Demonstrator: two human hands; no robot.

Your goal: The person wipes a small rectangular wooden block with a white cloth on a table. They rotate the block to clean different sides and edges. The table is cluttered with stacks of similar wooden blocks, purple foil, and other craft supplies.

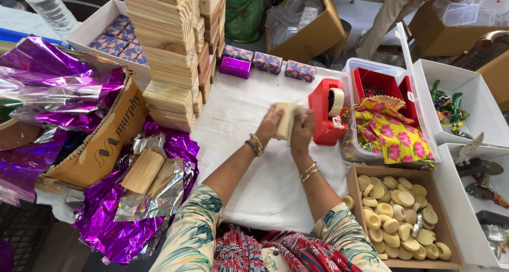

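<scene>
Surface: white-covered table [249, 139] crowded with a stack of wooden boxes [172, 49] and purple foil [122, 219].
Left hand [271, 125]: fingers curled onto the pale wooden block [287, 121].
Right hand [302, 131]: fingers closed on its other side.
Block: upright between both hands, long axis vertical, equally near each.
Nearby: red tape dispenser [326, 113] just right; tray of round wooden discs [400, 213] lower right.

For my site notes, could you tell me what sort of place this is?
Probably a gift-packing workshop: a stack of wooden boxes, purple foil wrap, a red tape dispenser and a carton of round soaps surround the worktable.
</scene>
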